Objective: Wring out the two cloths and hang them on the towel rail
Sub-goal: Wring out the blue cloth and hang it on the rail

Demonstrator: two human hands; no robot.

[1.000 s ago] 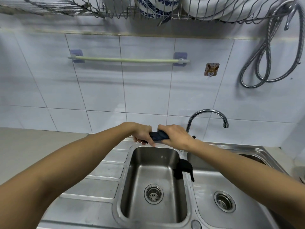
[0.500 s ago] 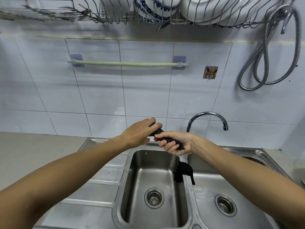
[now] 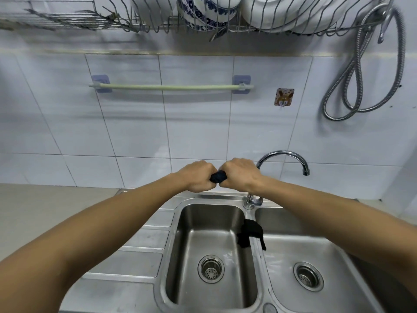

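A dark blue cloth [image 3: 218, 176], twisted into a tight roll, is gripped at each end by my left hand [image 3: 196, 177] and my right hand [image 3: 242, 175], fists side by side above the back rim of the left sink basin [image 3: 180, 245]. Only a short stretch of it shows between the fists. A second cloth [image 3: 250, 233], black, hangs draped over the divider between the two basins. The pale green towel rail [image 3: 171, 87] is fixed to the tiled wall above, with nothing on it.
The curved chrome tap [image 3: 282, 155] stands just right of my right hand. The right basin [image 3: 338, 251] lies below it. A wire dish rack [image 3: 203, 21] with bowls hangs overhead. A coiled metal hose [image 3: 361, 82] and a small hook [image 3: 284, 97] sit on the wall.
My hands turned from a crossed, twisted hold back to knuckles-up fists close together on the cloth and rose a little. The black cloth on the divider has not moved.
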